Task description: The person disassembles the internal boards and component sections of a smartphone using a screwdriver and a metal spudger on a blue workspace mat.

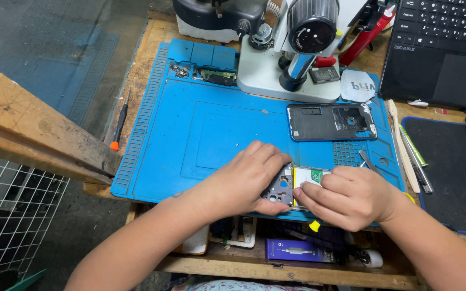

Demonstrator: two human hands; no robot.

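You have two hands at work: your left hand (pixel 244 180) and your right hand (pixel 351 196). Between them sits one opened phone (pixel 292 186) with one battery (pixel 311 175) showing. On the bench (pixel 146 48) lies one blue repair mat (pixel 200 129), and on it one separate phone frame (pixel 331 122), one small circuit board (pixel 216 77) and one pair of tweezers (pixel 367 160). You have one microscope (pixel 292 48), one laptop (pixel 440 48), one dark pad (pixel 454 172) and one orange-tipped screwdriver (pixel 120 123). One wire grid (pixel 12 210) stands at your left.
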